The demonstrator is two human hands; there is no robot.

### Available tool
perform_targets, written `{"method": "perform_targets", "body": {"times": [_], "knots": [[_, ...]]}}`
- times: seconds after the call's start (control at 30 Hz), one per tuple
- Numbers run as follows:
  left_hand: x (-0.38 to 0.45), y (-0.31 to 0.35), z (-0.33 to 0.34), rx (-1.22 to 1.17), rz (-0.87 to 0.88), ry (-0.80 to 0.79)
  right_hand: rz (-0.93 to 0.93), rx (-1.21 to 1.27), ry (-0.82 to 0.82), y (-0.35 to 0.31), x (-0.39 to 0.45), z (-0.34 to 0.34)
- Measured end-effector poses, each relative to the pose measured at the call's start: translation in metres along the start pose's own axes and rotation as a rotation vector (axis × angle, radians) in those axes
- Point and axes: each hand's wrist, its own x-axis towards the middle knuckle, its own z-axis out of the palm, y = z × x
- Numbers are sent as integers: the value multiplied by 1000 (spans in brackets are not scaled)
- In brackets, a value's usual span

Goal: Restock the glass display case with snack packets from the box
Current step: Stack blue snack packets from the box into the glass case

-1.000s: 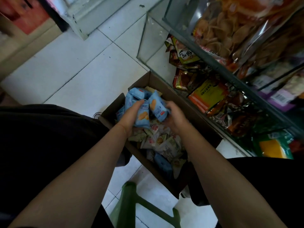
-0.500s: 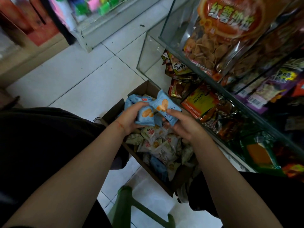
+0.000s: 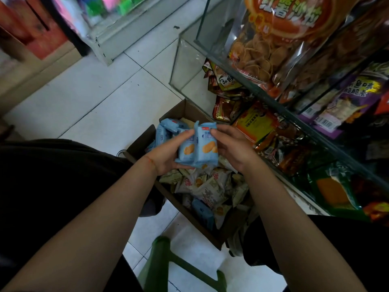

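both hands, left hand [image 3: 166,157] and right hand [image 3: 233,147], grip a bunch of pale blue snack packets [image 3: 197,147] above the cardboard box [image 3: 145,135]. glossy, crinkled, pillow-shaped wrappers printed with orange biscuits; the glass display case [image 3: 189,66] stands beside.

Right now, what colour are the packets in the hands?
Light blue packets with an orange snack picture; head view.

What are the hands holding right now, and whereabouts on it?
A bunch of light-blue snack packets, above the cardboard box. The left hand grips their left side and bottom; the right hand holds their right edge.
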Motion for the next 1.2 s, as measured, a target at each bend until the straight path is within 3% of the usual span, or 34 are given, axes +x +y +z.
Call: {"method": "perform_targets", "body": {"times": [0.07,0.13,0.4,0.53,0.77,0.97,1.1,1.2], "knots": [[-1,-1,3,31,8,11,-55,-79,187,5,5,8],[-1,0,5,29,27,39,-134,-246,242,5,5,15],[-37,39,30,113,229,146,-348,-662,1,-52,-35,30],[-86,62,71,208,408,136,-439,-838,36,-102,-88,32],[-194,96,182,248,722,100,-673,-738,305,-179,-226,15],[-260,92,294,338,958,-50,-820,-566,503,-221,-359,-35],[-282,79,362,515,1016,-115,-861,-508,730,-234,-422,-85],[-284,65,401,793,1088,-170,-838,-459,961,-241,-451,-133]]}}
